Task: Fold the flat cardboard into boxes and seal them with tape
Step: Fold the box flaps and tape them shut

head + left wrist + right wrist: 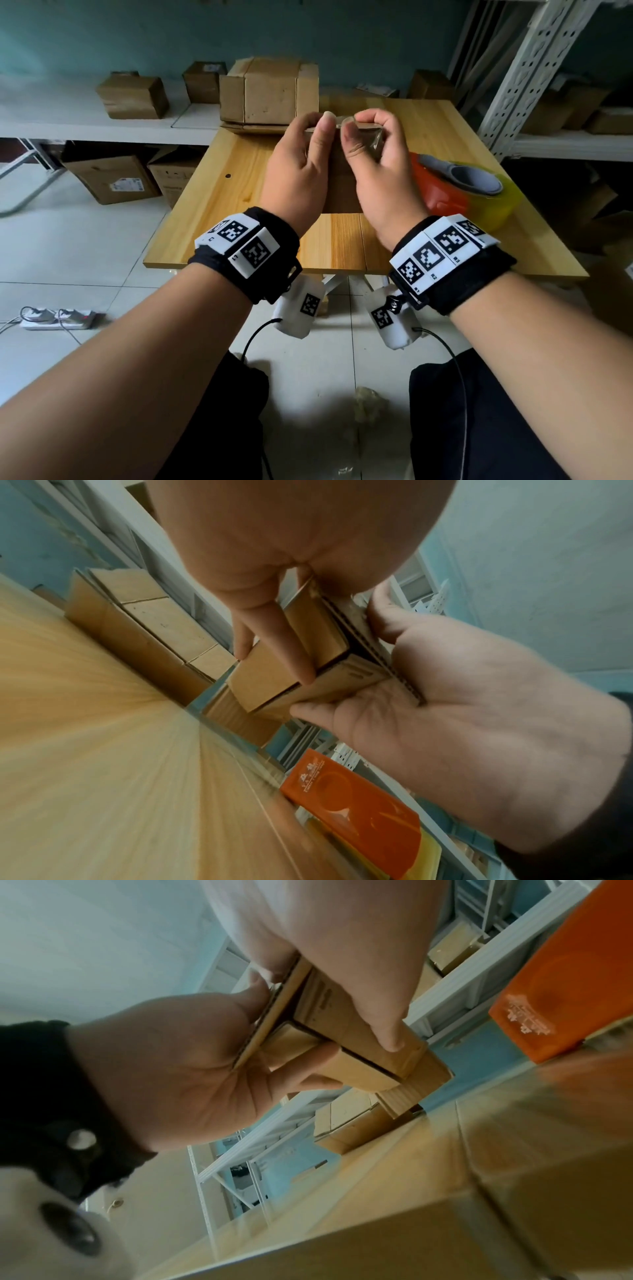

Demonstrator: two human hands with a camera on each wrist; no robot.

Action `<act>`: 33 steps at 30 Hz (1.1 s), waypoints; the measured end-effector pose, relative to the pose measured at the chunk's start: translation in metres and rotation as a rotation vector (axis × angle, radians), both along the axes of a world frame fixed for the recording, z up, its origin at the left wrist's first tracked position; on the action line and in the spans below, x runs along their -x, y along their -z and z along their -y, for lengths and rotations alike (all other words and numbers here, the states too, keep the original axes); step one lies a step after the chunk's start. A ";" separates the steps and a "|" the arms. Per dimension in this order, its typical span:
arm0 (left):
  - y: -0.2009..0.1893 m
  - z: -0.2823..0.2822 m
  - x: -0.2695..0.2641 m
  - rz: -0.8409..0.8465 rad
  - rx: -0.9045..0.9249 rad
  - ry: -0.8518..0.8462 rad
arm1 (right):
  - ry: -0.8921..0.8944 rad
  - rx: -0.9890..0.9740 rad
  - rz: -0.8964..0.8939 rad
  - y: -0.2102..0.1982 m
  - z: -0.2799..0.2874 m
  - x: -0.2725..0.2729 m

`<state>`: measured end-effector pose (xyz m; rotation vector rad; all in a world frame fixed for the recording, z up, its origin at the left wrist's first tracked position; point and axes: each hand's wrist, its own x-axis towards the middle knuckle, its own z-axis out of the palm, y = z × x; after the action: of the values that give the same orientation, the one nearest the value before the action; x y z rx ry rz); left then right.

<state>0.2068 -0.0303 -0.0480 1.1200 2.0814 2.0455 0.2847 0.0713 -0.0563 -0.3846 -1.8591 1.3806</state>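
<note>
Gripping a small cardboard box [342,185] above the wooden table [212,192], left hand [298,174] and right hand [380,171] pinch its top edge. Left wrist: fingers [291,653] press a flap. Right wrist: an orange tape dispenser [565,982] lies beside.

Small box [342,178] between both hands' fingers [368,118], above table [212,192]; tape dispenser [459,185] right of fingers, stacked boxes [270,92] beyond them.
</note>
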 end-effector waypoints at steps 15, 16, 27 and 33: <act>-0.019 -0.012 -0.014 0.313 -0.353 -0.064 | 0.033 -0.031 -0.166 -0.026 -0.006 -0.013; -0.019 -0.011 -0.013 0.420 -0.367 -0.007 | 0.026 -0.019 -0.184 -0.027 -0.010 -0.015; -0.018 0.006 -0.008 0.529 -0.315 0.139 | 0.018 0.056 -0.177 -0.036 -0.024 -0.033; -0.015 0.012 0.010 0.428 -0.192 0.170 | -0.208 0.277 -0.171 -0.039 -0.027 -0.033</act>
<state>0.1973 -0.0421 -0.0327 0.7538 1.5667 2.1950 0.3180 0.0982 -0.0176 -0.2057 -1.6070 1.7636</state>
